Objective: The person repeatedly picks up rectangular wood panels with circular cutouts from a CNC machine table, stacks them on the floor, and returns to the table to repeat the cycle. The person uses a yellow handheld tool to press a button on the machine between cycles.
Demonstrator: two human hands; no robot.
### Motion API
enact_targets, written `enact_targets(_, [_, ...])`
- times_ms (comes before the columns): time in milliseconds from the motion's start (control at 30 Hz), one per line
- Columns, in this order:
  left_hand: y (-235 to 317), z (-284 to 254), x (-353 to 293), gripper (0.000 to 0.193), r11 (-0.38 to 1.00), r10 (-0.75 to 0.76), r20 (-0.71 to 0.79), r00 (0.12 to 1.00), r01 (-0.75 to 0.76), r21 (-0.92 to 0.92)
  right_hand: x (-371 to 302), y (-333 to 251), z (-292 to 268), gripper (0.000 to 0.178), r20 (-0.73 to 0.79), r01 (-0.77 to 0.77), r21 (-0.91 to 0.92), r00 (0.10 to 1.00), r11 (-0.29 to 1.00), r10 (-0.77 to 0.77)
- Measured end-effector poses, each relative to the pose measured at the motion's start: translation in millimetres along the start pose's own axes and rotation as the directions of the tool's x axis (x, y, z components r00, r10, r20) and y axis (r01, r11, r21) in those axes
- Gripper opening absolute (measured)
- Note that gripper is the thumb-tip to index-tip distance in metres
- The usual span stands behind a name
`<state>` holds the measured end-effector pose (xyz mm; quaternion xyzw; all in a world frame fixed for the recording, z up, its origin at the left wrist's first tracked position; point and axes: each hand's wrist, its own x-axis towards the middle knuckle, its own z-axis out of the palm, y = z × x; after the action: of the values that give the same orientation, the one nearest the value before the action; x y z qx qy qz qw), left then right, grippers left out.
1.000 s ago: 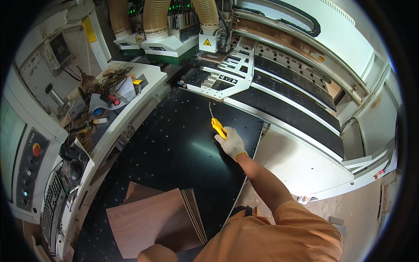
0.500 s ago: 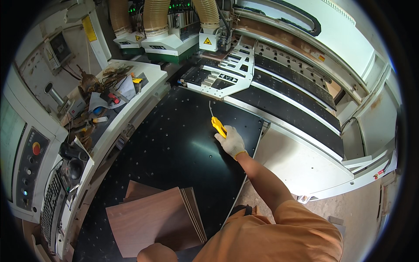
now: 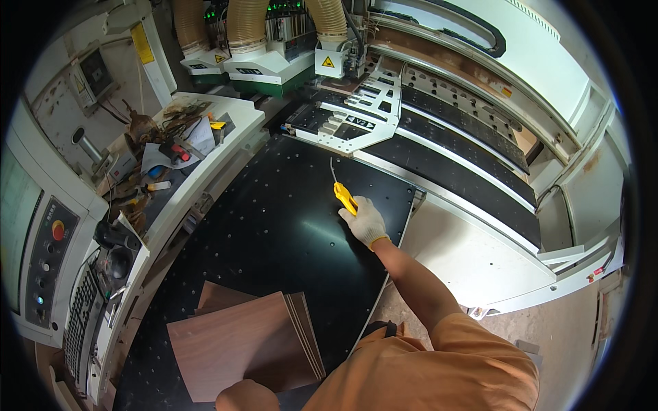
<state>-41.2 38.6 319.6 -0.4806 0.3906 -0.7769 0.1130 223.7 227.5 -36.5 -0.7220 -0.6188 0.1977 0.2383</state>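
My right hand, in a white knit glove with a yellow cuff, is closed round a yellow air blow gun. The gun's thin bent metal nozzle points away from me over the far part of a black table dotted with small holes. Nearer to me lies a stack of several reddish-brown wood-grain panels, slightly fanned out at the edges. Part of my bare left arm shows at the lower edge, in front of the panels. My left hand itself is out of sight.
Beyond the black table stands a machine bed with dark slats and a white bracket. Ribbed hoses hang over white machine heads. On the left are a cluttered tool shelf, a keyboard and a control panel.
The view has shifted very slightly. My right hand still holds the blow gun in nearly the same place, and the panels have not moved.
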Motion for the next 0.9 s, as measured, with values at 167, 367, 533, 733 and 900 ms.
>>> enact_targets(167, [1,-2,-2,0.022,0.999,-0.012,0.003,1.0,0.012,-0.03,1,-1,-2,0.063,-0.016,0.025,0.014,1.0,1.0,-0.024])
enact_targets(367, [8,-3,1,0.022,0.998,-0.046,0.01,0.999,0.046,-0.038,16,11,-24,0.051,-0.155,0.059,0.173,0.987,0.983,-0.032])
enact_targets(533, [38,3,6,0.023,0.994,-0.09,0.017,0.996,0.089,0.055,22,73,-69,0.056,-0.328,-0.096,0.29,0.925,0.952,0.193])
enact_targets(733, [105,32,42,0.024,0.932,-0.194,0.146,0.97,0.137,0.335,-27,180,-70,0.037,-0.56,-0.073,-0.015,0.827,0.997,0.052])
enact_targets(900, [149,74,71,0.024,0.846,-0.29,0.29,0.912,0.103,0.523,-83,203,-7,0.037,-0.107,-0.221,0.836,0.831,0.502,0.546])
